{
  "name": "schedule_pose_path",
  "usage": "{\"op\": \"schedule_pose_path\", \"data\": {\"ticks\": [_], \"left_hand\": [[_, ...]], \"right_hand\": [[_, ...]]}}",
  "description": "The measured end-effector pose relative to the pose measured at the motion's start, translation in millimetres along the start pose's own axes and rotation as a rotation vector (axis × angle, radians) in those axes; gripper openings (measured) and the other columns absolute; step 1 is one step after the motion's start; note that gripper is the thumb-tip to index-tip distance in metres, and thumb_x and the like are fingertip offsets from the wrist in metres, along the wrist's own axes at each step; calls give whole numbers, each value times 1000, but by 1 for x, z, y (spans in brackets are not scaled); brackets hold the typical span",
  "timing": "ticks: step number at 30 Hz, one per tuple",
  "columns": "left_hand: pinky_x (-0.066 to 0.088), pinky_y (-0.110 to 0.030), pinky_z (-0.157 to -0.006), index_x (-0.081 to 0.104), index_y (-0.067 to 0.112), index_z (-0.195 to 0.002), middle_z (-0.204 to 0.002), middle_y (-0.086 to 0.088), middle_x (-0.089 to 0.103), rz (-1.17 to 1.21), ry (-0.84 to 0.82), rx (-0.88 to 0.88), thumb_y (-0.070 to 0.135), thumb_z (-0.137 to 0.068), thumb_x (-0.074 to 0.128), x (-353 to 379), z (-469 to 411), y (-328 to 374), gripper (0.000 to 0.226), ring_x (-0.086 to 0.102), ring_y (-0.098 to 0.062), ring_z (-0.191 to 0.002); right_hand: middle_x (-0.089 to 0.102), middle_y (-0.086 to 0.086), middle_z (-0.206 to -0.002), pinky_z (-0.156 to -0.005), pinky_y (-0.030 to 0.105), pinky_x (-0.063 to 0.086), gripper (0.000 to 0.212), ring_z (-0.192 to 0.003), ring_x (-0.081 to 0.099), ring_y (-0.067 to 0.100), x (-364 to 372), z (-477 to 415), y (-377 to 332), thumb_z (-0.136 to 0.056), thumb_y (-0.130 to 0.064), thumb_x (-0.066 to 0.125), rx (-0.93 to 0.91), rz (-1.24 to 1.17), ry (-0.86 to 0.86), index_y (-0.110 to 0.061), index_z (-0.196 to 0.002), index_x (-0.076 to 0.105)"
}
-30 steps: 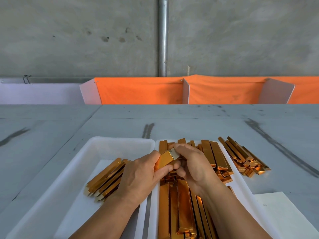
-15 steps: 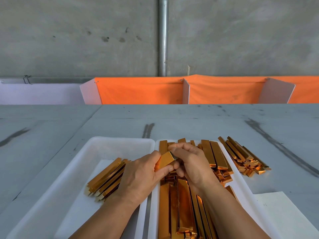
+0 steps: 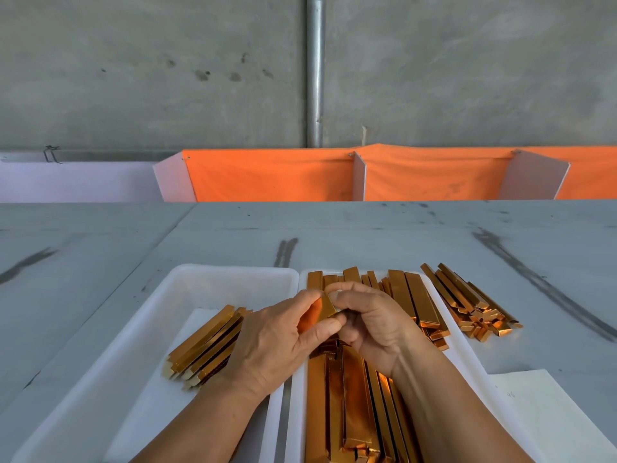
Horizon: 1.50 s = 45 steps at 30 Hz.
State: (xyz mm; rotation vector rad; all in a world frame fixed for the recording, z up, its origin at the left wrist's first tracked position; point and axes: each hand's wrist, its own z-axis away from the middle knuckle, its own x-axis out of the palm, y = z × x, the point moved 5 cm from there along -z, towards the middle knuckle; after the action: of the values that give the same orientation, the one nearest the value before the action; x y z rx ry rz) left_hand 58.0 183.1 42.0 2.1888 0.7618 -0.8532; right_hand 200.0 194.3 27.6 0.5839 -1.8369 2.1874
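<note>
One gold strip (image 3: 324,307) is pinched by left hand (image 3: 270,339) and right hand (image 3: 375,324); finished stack (image 3: 207,349) at eight o'clock is judged small, flat strips (image 3: 354,396) plentiful.

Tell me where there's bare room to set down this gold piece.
The left tray is bare at its far end, beyond its stack; so is the table past both trays, and the white sheet at the right. Crowded: the right tray, full of strips, and the loose pile beside it. Left hand and right hand pinch the gold piece.
</note>
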Motion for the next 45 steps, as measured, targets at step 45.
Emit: {"op": "schedule_pose_path", "data": {"ticks": [45], "left_hand": [[30,-11,-47,41,41,-111,-60,15,40,12,66,-26,79,-85,28,-3,-1,0,48,45,3,-55]], "right_hand": [[59,8,-65,-42,21,44,14,-49,48,15,4,4,-7,-87,4,65,-141,55,15,-7,-80,69]]}}
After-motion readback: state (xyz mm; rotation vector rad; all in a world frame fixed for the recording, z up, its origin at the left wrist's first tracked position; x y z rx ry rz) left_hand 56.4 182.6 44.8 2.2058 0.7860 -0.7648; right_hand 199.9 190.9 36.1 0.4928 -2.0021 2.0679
